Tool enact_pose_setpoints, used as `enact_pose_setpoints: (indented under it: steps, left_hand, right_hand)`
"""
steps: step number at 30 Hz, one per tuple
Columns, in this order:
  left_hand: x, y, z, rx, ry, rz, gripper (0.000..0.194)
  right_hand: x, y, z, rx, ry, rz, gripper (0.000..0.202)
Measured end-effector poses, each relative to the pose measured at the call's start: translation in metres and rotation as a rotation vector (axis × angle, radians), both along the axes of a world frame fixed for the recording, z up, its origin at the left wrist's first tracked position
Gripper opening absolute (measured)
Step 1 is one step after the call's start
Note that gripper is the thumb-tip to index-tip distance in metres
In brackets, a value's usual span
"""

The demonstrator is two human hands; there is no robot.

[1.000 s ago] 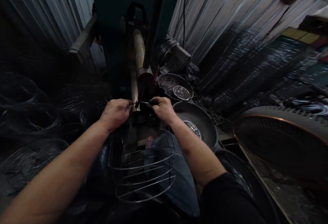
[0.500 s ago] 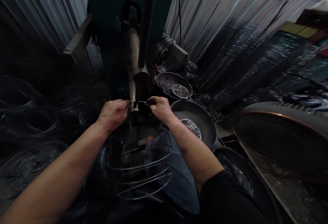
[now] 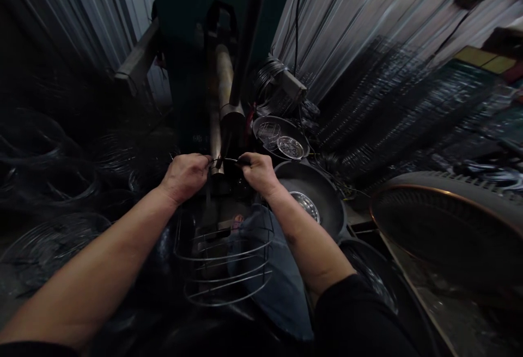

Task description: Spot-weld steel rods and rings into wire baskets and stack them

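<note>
My left hand (image 3: 188, 174) and my right hand (image 3: 258, 171) are both closed, gripping opposite ends of a thin metal wire (image 3: 231, 159). The middle of the wire lies at the tip of a brass-coloured machine arm (image 3: 217, 166), below a thick round metal bar (image 3: 232, 114). Beneath my hands, above my lap, is a curved wire rack (image 3: 229, 259) with several bars. Whether the held wire joins the rack is too dark to tell.
To the right stand dark round pans (image 3: 333, 204) with a shiny metal dish (image 3: 304, 207) and wire pieces inside. A large fan-like round cover (image 3: 445, 221) is farther right. Wire coils (image 3: 267, 87) lie beside the dark green machine (image 3: 183, 46); wire rings (image 3: 53, 248) are at left.
The view has shifted slightly, so the machine sits further right in it. Both hands keep their grip on the wire, and the rack below appears slightly higher.
</note>
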State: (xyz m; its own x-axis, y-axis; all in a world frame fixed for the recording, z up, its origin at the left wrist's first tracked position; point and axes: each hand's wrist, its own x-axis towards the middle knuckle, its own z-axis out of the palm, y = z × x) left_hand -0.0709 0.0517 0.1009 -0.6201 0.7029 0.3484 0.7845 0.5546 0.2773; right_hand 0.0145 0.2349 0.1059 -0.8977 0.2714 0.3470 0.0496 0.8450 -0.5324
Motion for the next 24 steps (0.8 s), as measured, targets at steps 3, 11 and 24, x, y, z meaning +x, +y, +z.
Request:
enact_pose_setpoints:
  steps: [3,11,24]
  left_hand:
    - [0.0001,-0.0003,0.0000,-0.009,0.011,-0.003,0.033]
    - [0.0007,0.0003,0.0004,-0.034,0.023,0.009,0.035]
    - [0.0012,-0.0033,-0.0047,0.029,0.018,0.028,0.035]
  right_hand:
    - [0.0008,-0.0017,0.0010,0.071,-0.020,0.000,0.020]
    - [0.0037,-0.0061,0.0049,0.220,-0.105,-0.032,0.030]
    - [0.0028,-0.0076,0.0039,0.257,-0.133,-0.015,0.032]
